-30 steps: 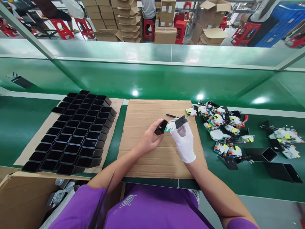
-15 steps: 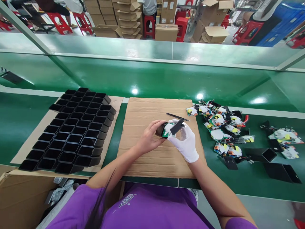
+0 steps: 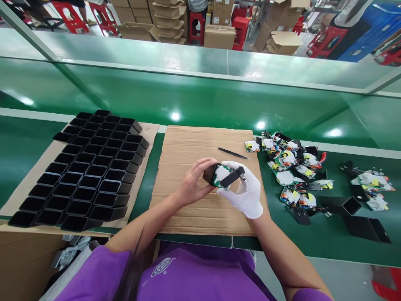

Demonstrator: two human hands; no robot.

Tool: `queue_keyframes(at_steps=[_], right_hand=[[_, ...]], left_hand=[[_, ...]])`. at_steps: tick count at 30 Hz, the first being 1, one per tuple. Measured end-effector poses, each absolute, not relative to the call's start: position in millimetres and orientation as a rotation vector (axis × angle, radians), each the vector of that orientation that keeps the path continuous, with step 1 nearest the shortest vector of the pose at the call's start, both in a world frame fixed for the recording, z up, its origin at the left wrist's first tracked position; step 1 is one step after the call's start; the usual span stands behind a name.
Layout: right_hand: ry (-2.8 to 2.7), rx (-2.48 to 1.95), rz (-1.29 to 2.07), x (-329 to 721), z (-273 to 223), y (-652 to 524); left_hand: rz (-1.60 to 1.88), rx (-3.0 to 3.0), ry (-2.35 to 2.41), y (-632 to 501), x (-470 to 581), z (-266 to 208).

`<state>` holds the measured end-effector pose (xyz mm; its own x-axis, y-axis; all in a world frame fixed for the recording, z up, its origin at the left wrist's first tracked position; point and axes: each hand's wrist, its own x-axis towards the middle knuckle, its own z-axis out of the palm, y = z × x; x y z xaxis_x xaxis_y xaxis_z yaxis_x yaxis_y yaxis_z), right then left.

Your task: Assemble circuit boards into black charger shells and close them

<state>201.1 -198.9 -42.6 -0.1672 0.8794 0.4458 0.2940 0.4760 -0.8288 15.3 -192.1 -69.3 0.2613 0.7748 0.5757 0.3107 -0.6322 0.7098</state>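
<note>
Purple cloth nearest: the wearer's shirt (image 3: pixel 194 278), against the bench edge. Just beyond, a corrugated cardboard sheet (image 3: pixel 194 221) lies flat on the green bench, both hands above it.

Left hand (image 3: pixel 192 186), bare: fingers and thumb curled around the black housing (image 3: pixel 209 173), its open mouth turned toward the right hand. Right hand (image 3: pixel 247 192), white-gloved: thumb and fingers bent in a C, gripping the circuit board (image 3: pixel 222 172) near its edges; exact fingertip contacts partly hidden. Board sits at the housing mouth; depth inside cannot be told. A black plate (image 3: pixel 232 177) slants across the board.

Handling (judged): housing light, stiff, perhaps slick, best held round its outer walls. Board light but fragile; take it by the edges, off the white compound and small parts. Plate may swing loosely.

Farther along the sheet, a slim black tool (image 3: pixel 233 153). To the left, rows of black casings (image 3: pixel 90 182), mouths up; to the right, piled boards (image 3: pixel 286 177). Past a green panel (image 3: pixel 200 98): red stools (image 3: pixel 196 27), cartons (image 3: pixel 219 36).
</note>
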Motion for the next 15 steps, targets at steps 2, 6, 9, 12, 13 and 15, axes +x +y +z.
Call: queue_keyframes(at_steps=[2,6,9,12,13,15], right_hand=[[-1.737,-1.026,0.709,200.9,-41.0,-198.7],[-1.798,-1.029,0.656,200.0,-38.6,-198.1],[-1.825,-1.006,0.600,199.6,-38.3,-197.5],[-1.872,-0.984,0.513,199.7,-38.8,-196.7],[-1.885,-0.973,0.481,199.7,-39.0,-196.3],[-1.900,-0.945,0.431,199.8,-39.3,-195.4]], left_hand=[[1.342,2.073,0.987,-192.4,15.0,-69.8],[1.337,2.097,0.974,-192.2,14.3,-69.9],[1.340,2.111,0.970,-191.8,14.1,-69.0],[1.347,2.131,0.967,-191.7,14.2,-67.8],[1.353,2.139,0.962,-191.6,14.2,-67.5],[1.366,2.150,0.948,-191.6,14.3,-67.1]])
